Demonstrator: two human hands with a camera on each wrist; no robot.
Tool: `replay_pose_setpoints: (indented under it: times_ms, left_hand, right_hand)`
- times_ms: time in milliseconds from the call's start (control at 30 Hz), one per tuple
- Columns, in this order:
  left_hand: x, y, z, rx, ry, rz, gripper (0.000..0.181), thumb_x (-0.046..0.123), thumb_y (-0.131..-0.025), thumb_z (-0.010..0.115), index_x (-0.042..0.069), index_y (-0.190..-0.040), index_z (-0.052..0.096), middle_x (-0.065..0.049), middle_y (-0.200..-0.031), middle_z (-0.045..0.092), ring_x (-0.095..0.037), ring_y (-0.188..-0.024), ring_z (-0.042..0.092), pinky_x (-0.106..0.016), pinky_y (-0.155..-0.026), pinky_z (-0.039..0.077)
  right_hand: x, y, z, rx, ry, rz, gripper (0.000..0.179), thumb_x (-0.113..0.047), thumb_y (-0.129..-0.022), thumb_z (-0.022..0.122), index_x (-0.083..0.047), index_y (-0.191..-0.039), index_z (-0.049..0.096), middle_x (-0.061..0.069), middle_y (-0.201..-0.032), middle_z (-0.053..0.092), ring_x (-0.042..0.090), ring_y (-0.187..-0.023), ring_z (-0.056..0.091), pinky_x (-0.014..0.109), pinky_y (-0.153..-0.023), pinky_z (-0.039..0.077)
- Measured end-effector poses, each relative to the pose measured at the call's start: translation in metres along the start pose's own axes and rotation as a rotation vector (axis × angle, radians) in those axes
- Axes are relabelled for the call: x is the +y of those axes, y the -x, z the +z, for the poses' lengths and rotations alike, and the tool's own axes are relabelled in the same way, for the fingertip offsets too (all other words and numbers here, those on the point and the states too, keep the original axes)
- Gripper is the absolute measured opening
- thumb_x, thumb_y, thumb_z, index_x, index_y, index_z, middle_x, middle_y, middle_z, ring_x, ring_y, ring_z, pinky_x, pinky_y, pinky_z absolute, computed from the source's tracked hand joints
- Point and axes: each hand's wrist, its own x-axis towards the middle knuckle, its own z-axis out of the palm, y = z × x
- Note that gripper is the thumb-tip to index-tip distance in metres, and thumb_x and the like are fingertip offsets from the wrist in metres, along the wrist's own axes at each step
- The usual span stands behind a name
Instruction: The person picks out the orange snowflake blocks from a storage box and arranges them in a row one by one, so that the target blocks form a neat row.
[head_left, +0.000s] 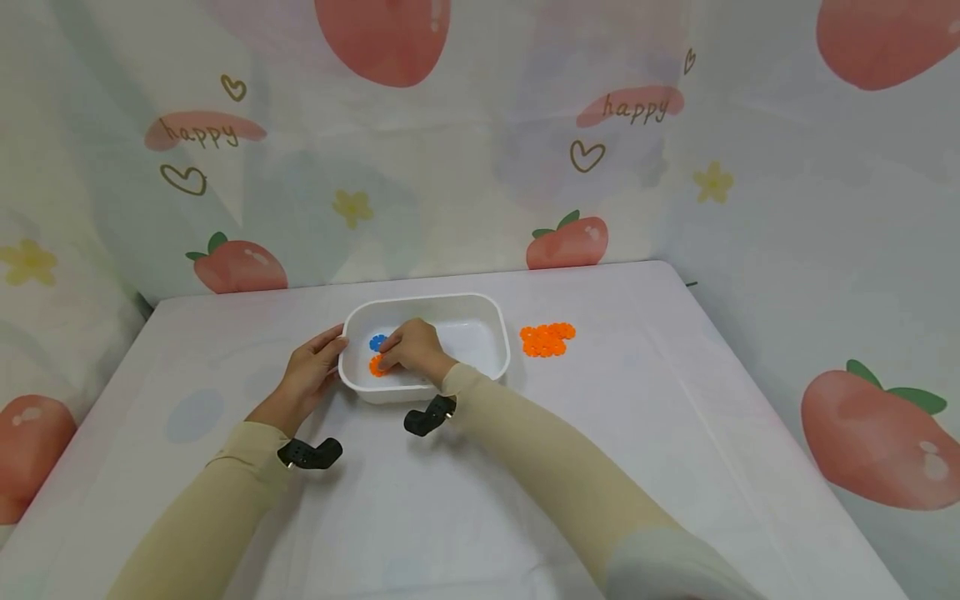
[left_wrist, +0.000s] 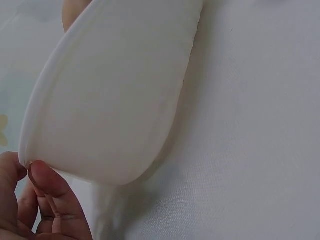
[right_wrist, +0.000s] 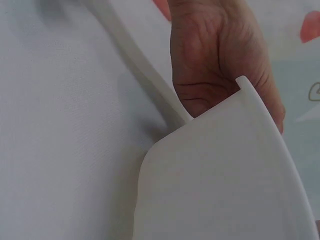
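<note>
The left hand (head_left: 311, 367) holds the white plastic basin (head_left: 500, 350) at its left end. In the left wrist view the thumb and a finger (left_wrist: 50, 180) pinch its rim. My right hand (head_left: 416, 348) reaches over the near wall into the basin, fingers bent down at an orange snowflake disc (head_left: 376, 366). Thumb and fingertips meet the disc's right edge and cover part of it. Just behind lies a blue snowflake disc (head_left: 377, 342), close to the fingers. In the right wrist view the basin wall hides the fingertips of the right hand (right_wrist: 215, 60).
To the right of the basin, several orange snowflake discs (head_left: 546, 340) lie in a cluster on the white-covered table (head_left: 637, 400). A patterned cloth backdrop (head_left: 450, 183) with strawberries and hearts rises behind the table's far edge. Dark wrist devices (head_left: 310, 454) sit on both wrists.
</note>
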Motion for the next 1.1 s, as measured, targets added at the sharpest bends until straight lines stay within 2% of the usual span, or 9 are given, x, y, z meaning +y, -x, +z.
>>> replay_pose_setpoints:
  times_ms: [133,367,600,933,1100]
  left_hand:
    - [0.0,0.0,0.0,-0.005,0.008,0.001,0.054,0.03,-0.101,0.055,0.023,-0.152,0.04,-0.006,-0.153,0.041,-0.013,-0.113,0.05,-0.016,-0.08,0.047]
    - [0.002,0.001,0.0,-0.003,-0.001,0.008,0.053,0.03,-0.101,0.055,0.023,-0.151,0.041,-0.007,-0.151,0.043,-0.012,-0.108,0.051,-0.015,-0.076,0.047]
    - [0.0,0.0,-0.001,0.013,-0.045,0.018,0.053,0.034,-0.101,0.055,0.024,-0.151,0.041,-0.006,-0.15,0.044,-0.011,-0.107,0.052,-0.016,-0.075,0.048]
    - [-0.002,0.0,-0.003,0.014,-0.052,0.028,0.054,0.035,-0.101,0.054,0.024,-0.152,0.04,-0.006,-0.152,0.042,-0.01,-0.107,0.052,-0.016,-0.076,0.048]
    - [-0.002,0.003,-0.002,0.008,-0.055,0.015,0.053,0.034,-0.102,0.053,0.025,-0.152,0.039,-0.006,-0.152,0.042,-0.012,-0.107,0.051,-0.017,-0.075,0.047]
  right_hand:
    - [0.002,0.001,-0.004,0.012,-0.009,0.012,0.018,-0.012,-0.071,0.087,-0.009,-0.089,0.081,0.001,-0.082,0.076,0.006,-0.065,0.055,0.014,-0.057,0.041]
    - [0.007,0.004,-0.014,0.044,-0.068,0.0,0.02,-0.012,-0.071,0.087,-0.008,-0.089,0.081,0.004,-0.084,0.076,0.006,-0.072,0.06,0.015,-0.065,0.045]
    - [0.015,0.006,-0.025,0.054,-0.138,0.059,0.02,-0.012,-0.073,0.086,-0.009,-0.092,0.08,0.002,-0.088,0.075,0.009,-0.076,0.063,0.017,-0.067,0.047]
    - [0.029,0.006,-0.039,0.085,-0.196,0.071,0.022,-0.008,-0.072,0.086,-0.006,-0.093,0.079,0.006,-0.086,0.075,0.008,-0.069,0.065,0.017,-0.063,0.047]
    - [0.036,0.006,-0.046,0.087,-0.222,0.088,0.022,-0.008,-0.074,0.085,-0.003,-0.094,0.078,0.008,-0.086,0.075,0.008,-0.066,0.067,0.017,-0.063,0.051]
